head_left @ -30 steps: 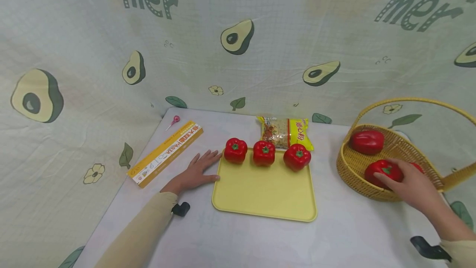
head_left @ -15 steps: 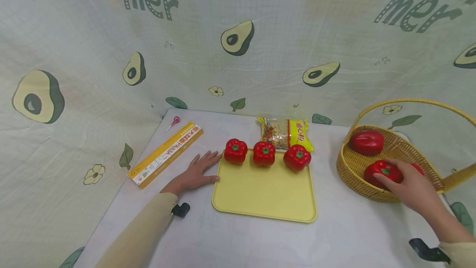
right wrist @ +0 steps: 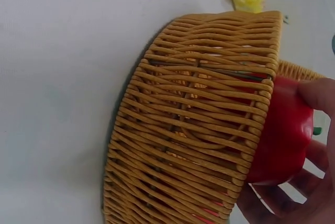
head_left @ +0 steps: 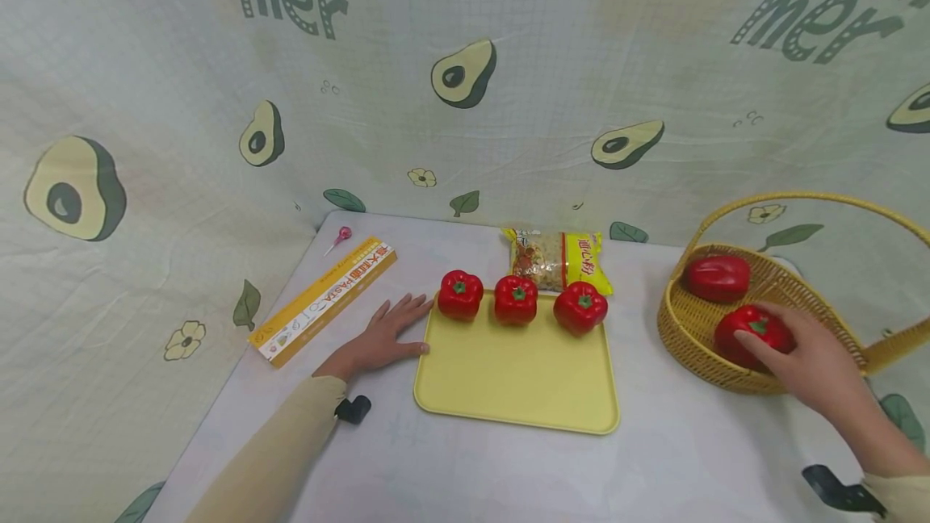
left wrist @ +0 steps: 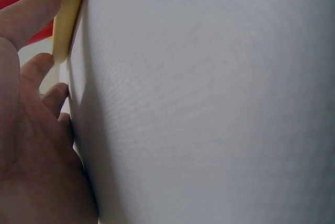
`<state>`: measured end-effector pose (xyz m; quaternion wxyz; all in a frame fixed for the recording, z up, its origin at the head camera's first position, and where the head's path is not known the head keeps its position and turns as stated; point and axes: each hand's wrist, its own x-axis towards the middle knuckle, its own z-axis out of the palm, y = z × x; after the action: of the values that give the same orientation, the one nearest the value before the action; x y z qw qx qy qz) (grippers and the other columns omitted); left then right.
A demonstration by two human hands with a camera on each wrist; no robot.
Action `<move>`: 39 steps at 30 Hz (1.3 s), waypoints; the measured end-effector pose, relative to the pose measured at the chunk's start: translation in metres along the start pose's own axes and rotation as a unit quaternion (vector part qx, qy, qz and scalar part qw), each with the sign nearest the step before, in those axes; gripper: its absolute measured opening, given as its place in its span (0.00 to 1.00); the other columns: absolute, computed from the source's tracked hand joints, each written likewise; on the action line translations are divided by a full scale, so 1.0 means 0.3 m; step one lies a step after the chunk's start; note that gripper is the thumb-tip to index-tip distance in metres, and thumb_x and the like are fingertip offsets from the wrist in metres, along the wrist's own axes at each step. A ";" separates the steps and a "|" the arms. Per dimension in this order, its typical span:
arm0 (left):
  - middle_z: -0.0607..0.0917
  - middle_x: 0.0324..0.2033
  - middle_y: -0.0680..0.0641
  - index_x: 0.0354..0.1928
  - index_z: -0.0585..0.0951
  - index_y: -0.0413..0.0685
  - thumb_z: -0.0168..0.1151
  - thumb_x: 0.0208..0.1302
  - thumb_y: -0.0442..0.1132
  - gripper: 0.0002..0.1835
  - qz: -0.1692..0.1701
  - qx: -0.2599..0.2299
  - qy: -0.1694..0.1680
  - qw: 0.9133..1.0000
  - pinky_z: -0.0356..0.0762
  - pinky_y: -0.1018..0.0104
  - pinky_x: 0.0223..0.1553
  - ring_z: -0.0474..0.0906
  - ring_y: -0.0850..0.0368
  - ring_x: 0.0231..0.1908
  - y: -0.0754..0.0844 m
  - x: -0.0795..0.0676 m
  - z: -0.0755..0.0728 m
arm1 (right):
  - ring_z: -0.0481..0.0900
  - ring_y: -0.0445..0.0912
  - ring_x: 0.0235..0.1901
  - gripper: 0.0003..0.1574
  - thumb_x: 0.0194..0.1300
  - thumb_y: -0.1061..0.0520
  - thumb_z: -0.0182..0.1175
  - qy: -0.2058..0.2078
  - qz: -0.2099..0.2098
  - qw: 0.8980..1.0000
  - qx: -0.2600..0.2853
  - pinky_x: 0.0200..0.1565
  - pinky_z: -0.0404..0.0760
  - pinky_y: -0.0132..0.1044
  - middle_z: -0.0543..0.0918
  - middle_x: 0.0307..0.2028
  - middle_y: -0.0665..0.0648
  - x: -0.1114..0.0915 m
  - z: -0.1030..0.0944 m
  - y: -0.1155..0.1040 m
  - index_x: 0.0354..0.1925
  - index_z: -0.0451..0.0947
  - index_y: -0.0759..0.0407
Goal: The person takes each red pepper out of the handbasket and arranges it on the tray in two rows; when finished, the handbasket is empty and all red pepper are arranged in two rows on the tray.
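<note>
My right hand [head_left: 817, 353] holds a red bell pepper [head_left: 748, 337] with a green stem at the near side of the wicker basket [head_left: 686, 345]. In the right wrist view that bell pepper [right wrist: 285, 135] rises above the rim, thumb on one side and fingers curled round the other. A second red pepper [head_left: 718, 278] lies on its side farther back in the basket. Fingers spread, my left hand [head_left: 381, 339] rests on the table, its thumb tip and fingertips at the left edge of the yellow tray [head_left: 516, 382]. The left wrist view shows the thumb against the tray's rim [left wrist: 67, 20].
Three red bell peppers, left [head_left: 461, 294], middle [head_left: 516, 299] and right [head_left: 580, 307], line the tray's back edge. Behind them lies a yellow pasta bag [head_left: 555, 259]. A pasta box [head_left: 323, 299] and a lollipop [head_left: 343, 234] are at left. The basket's tall handle [head_left: 806, 197] arches over it.
The bell pepper in my right hand has shifted slightly up and to the right. Another red pepper, seen earlier beyond that hand, is now hidden. My left hand stays put.
</note>
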<state>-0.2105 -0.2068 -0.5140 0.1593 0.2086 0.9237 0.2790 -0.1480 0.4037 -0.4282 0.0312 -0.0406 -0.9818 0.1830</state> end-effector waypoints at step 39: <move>0.52 0.80 0.52 0.81 0.54 0.65 0.63 0.66 0.63 0.46 -0.001 0.002 0.000 1.000 0.26 0.43 0.77 0.36 0.49 0.80 -0.006 0.005 0.003 | 0.59 0.77 0.60 0.48 0.68 0.42 0.67 0.044 -0.067 0.997 0.000 0.44 0.72 0.79 0.63 0.65 0.79 -0.060 -0.086 -0.159 0.74 0.63 0.64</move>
<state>-0.2121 -0.2071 -0.5161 0.1590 0.2081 0.9245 0.2771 -0.1313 0.3670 -0.3877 0.0864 0.0178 -0.9800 0.1786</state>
